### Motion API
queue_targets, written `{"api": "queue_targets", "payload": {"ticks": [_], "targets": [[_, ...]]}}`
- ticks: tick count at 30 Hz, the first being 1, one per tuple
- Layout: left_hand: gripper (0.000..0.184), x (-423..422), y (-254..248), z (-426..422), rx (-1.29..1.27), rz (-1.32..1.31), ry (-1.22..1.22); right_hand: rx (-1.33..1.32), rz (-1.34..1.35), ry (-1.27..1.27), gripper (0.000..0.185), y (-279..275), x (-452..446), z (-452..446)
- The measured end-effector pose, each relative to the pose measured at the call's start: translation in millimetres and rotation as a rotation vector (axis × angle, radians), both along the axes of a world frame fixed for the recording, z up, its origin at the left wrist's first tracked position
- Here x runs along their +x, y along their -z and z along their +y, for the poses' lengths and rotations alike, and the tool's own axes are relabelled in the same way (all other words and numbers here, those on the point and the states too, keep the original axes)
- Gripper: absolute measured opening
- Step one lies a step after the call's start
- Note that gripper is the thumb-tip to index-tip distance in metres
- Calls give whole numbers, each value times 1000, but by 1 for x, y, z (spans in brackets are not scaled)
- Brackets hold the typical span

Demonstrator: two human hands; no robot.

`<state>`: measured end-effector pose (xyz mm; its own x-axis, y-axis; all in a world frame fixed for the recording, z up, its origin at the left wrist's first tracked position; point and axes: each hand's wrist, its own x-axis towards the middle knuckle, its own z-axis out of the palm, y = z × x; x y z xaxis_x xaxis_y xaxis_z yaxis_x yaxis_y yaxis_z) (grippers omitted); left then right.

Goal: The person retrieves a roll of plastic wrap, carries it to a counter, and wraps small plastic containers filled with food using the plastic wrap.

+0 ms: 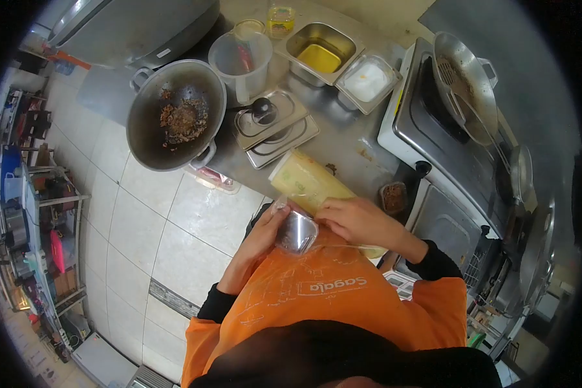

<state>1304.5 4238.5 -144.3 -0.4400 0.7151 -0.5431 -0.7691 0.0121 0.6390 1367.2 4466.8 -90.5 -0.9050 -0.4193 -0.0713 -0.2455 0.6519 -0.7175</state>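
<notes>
The left hand (265, 229) held a small clear tub (297, 233) near the middle of the scene, just in front of the orange garment (284, 288), its fingers wrapped around the tub's left side. The right hand (346, 220) was close in at the tub's right, fingers bent and narrow; whether they pinched anything could not be told. What looked like thin clear film (280, 202) showed by the left fingertips. Just beyond the hands, a yellowish roll (307, 176) lay slantwise at the near edge of the steel counter (352, 142), its near part running under the right forearm.

A light, even hold by the left hand seemed best, since so thin a wall would likely flex under a hard squeeze. Level was the safer way to keep the tub; shine hid whether it held anything. Any film there would probably sit best drawn flat and taut, as slack film tends to crease and cling to itself. The roll's slant at the edge called for care, lest a forearm push it. A small container of brown food (393, 198) stood just right of the right forearm, where a wide elbow might have knocked it.
</notes>
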Motion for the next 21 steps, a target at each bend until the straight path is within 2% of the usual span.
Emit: {"api": "queue_targets", "payload": {"ticks": [3, 5, 6, 8, 9, 11, 14, 18, 20, 21], "targets": [[33, 1, -12, 7, -57, 22, -34, 133, -7, 2, 10, 11, 19, -4], [24, 3, -15, 10, -166, 17, -100, 54, -56, 77, 11, 8, 28, -1], [24, 4, -11, 9, -168, 17, -95, 52, -56, 82, 11, 10, 32, -2], [23, 6, 1, 7, -156, 96, -87, -166, -164, 218, 12, 13, 41, -1], [23, 6, 2, 7, -157, 96, -81, -168, -164, 224, 12, 13, 43, 1], [37, 6, -2, 6, -211, 50, -73, -294, -71, 245, 10, 13, 50, 6], [35, 6, 10, 0, -149, 94, -58, -374, -34, 251, 8, 18, 63, 23], [31, 5, 6, 2, -114, 121, -53, -261, -102, 202, 9, 14, 65, 25], [28, 6, 10, 1, -134, 152, -65, -49, -39, 157, 11, 18, 62, 18], [28, 6, 9, 0, -135, 153, -65, -50, -38, 157, 11, 18, 60, 15]]}}
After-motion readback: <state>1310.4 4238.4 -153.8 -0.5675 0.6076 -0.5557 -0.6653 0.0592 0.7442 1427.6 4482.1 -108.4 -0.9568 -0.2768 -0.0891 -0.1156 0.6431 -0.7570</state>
